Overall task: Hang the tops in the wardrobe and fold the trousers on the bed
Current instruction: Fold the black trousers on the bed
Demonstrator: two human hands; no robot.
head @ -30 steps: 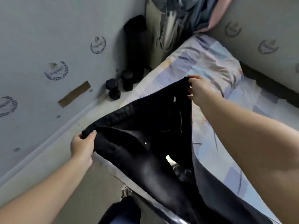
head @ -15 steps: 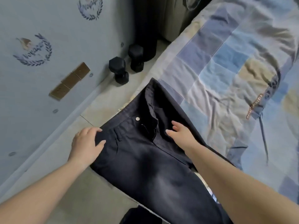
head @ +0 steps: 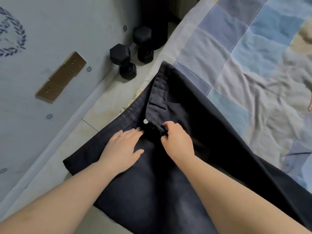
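Dark trousers (head: 194,115) lie spread over the left edge of the bed (head: 244,56), waistband toward the far side, fly open with a pale button showing. My left hand (head: 124,149) lies flat on the fabric just left of the fly, fingers straight. My right hand (head: 176,141) is beside it and pinches the right flap of the fly between curled fingers and thumb. The trouser legs run down out of view under my arms.
Two black hex dumbbells (head: 125,59) stand on the tiled floor beside the bed. Brass wall sockets (head: 59,78) sit low on the pale wall at left. The bed has a rumpled blue and beige patchwork cover. A dark upright object stands at the far corner.
The trousers went from held up in the air to lying on the bed edge. Both hands then moved inward to the fly; my right hand now pinches the flap.
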